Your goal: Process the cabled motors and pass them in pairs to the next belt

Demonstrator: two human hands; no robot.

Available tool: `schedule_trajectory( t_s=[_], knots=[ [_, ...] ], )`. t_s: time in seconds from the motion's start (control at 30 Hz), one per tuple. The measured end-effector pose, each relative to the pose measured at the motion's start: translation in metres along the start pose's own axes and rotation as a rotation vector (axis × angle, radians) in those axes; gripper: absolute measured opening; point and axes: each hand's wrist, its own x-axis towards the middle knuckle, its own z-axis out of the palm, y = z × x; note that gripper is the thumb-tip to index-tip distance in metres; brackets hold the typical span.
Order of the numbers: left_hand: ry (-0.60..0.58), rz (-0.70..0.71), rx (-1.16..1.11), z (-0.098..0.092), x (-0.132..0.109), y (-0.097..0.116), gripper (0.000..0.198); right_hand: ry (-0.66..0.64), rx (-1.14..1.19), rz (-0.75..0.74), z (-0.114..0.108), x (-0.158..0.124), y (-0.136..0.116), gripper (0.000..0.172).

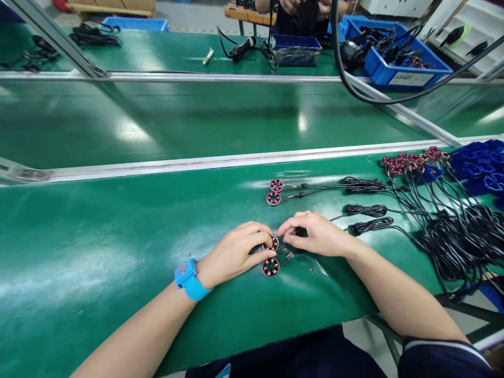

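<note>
With the clock centred on the covered ring coil and twelve pointing away from the person, a second ring coil is seen just beside it at six. A red-wound pair is laid at twelve, short of the metal rail by which the green bench is crossed. Three o'clock is crowded by a tangled cable heap; red coils are piled at two. A blue bin is seen farther off, between one and two, partly crossed by a hanging black cable.

The left hand is brought in from eight, palm down, the covered coil gripped between thumb and bent fingers. The right hand is held at three over the leads, its fingers curled towards the thumb; whether anything is pinched cannot be told.
</note>
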Motion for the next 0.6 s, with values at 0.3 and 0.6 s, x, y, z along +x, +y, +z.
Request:
schedule_trajectory(
  t_s=[0.3, 0.6],
  knots=[
    [0.214, -0.133, 0.203, -0.014, 0.040, -0.019, 0.032, 0.311, -0.283, -0.066, -0.037, 0.013, -0.002, 0.021],
    [0.149, -0.054, 0.283, -0.003, 0.049, -0.032, 0.012, 0.212, -0.323, -0.234, -0.018, 0.031, 0.034, 0.037]
  ],
)
